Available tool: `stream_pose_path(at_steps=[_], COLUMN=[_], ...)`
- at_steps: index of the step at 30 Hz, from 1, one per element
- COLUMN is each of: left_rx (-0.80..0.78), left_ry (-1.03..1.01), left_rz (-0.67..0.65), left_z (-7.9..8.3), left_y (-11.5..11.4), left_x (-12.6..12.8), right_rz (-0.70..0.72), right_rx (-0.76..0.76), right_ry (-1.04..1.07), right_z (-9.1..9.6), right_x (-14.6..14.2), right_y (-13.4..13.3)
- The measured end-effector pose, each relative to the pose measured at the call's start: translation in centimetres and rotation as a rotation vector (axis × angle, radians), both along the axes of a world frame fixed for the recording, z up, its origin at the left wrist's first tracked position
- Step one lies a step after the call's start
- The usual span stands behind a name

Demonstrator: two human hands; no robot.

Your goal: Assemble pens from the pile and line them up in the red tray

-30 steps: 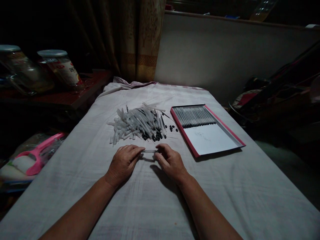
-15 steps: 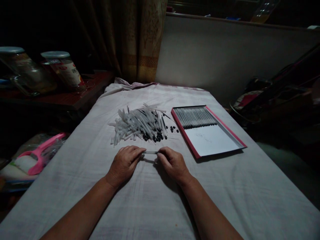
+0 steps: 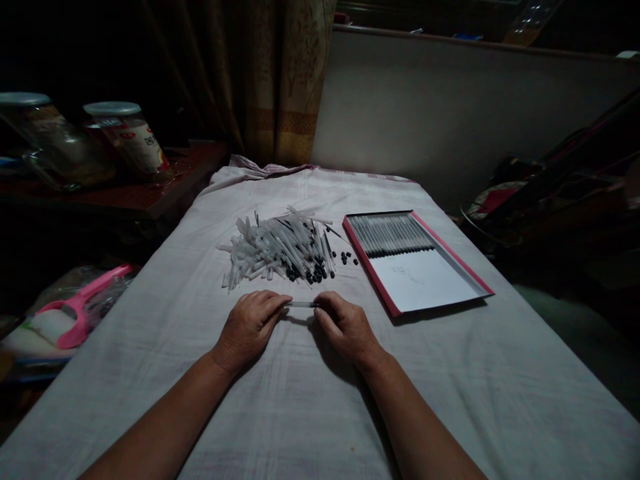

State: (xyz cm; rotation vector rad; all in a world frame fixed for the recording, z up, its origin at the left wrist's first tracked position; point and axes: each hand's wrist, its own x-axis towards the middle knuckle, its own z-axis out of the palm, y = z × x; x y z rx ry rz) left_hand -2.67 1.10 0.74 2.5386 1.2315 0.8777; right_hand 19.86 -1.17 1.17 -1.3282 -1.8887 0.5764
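Note:
My left hand [image 3: 247,328] and my right hand [image 3: 344,327] rest on a white cloth [image 3: 310,400] and pinch the two ends of one clear pen tube [image 3: 301,305] held level between them. Just beyond the hands lies a heap of clear pen tubes [image 3: 273,247] with small black caps [image 3: 313,273] at its near right edge. To the right sits a flat red-edged box [image 3: 425,280]; a row of finished pens [image 3: 389,234] fills its far half.
Two lidded jars [image 3: 127,139] stand on a dark wooden shelf at the left. A pink-handled tool [image 3: 75,310] lies in a bag below it. A curtain [image 3: 280,80] hangs behind the table. Dark bags [image 3: 550,187] pile up at the right.
Both hands have stayed on the pen tube with barely any shift. The view itself has moved slightly.

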Motion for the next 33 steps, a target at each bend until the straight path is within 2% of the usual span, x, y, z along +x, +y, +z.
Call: stream_pose_path(at_steps=[26,33], left_rx=[-0.013,-0.007], left_ry=[-0.006,-0.010], left_rz=[-0.005,-0.023], left_z=[-0.02,0.14], left_y=[-0.05,-0.01], left_x=[0.07,0.01], right_rz=[0.009,0.012], right_rx=[0.069,0.077], right_ry=[-0.146,-0.119], right_z=[-0.06,0.02], right_x=[0.06,-0.03], right_y=[0.06,0.08])
